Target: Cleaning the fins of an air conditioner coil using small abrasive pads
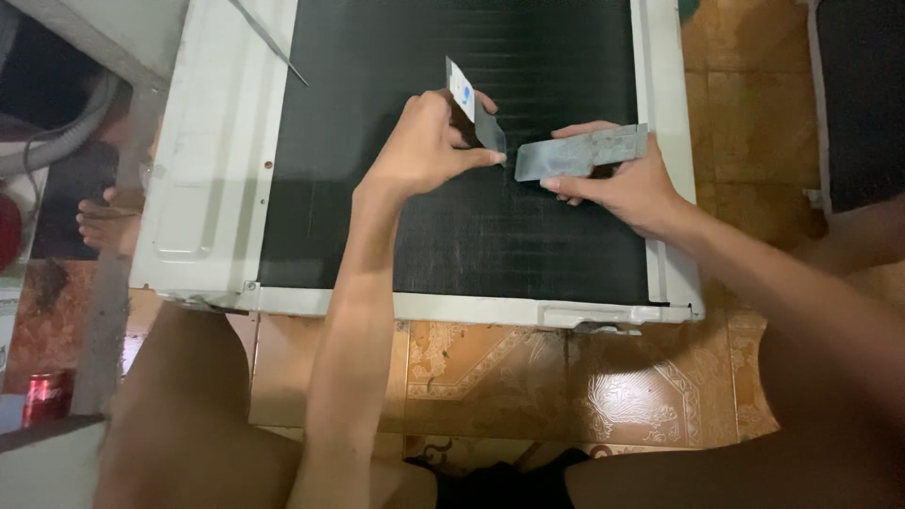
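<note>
A white-cased air-conditioner unit (217,188) lies flat on the floor, its black finned coil panel (471,236) facing up. My left hand (424,146) pinches a thin card-like plate (471,108), white and blue at its top, held on edge against the fins. My right hand (632,188) grips a flat grey metal strip (580,153), lying nearly level over the panel, its left end close to the card's lower tip. Both hands hover over the middle of the panel.
Patterned orange floor tiles (490,368) lie below the unit. A thin metal rod (269,42) rests at the top left. A red can (45,394) stands at far left, another person's foot (106,221) beside the unit. My bare knees frame the bottom.
</note>
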